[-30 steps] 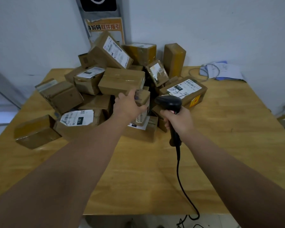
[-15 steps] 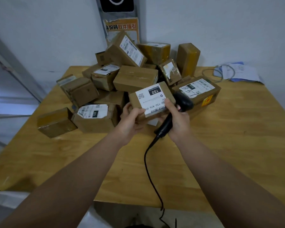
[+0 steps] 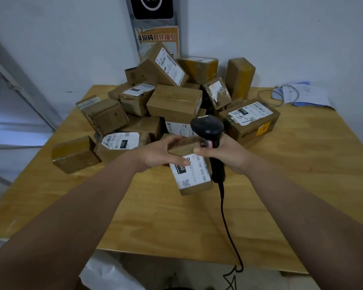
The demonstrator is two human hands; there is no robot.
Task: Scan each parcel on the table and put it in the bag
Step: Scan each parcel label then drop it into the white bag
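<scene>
We are holding a small parcel (image 3: 194,170) over the desk (image 3: 176,222), just in front of the pile (image 3: 172,105). Our left hand (image 3: 157,154) is gripping its top edge; our right hand (image 3: 228,155) is clutching the scanner (image 3: 208,130) while a finger steadies the box. That shared grip could let the parcel slip. It is brown cardboard, its white label facing us.

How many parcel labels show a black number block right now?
3: the held parcel near the table's middle, the 122 parcel to its left, and the 010 parcel behind it on the right. Others may be hidden.
</scene>
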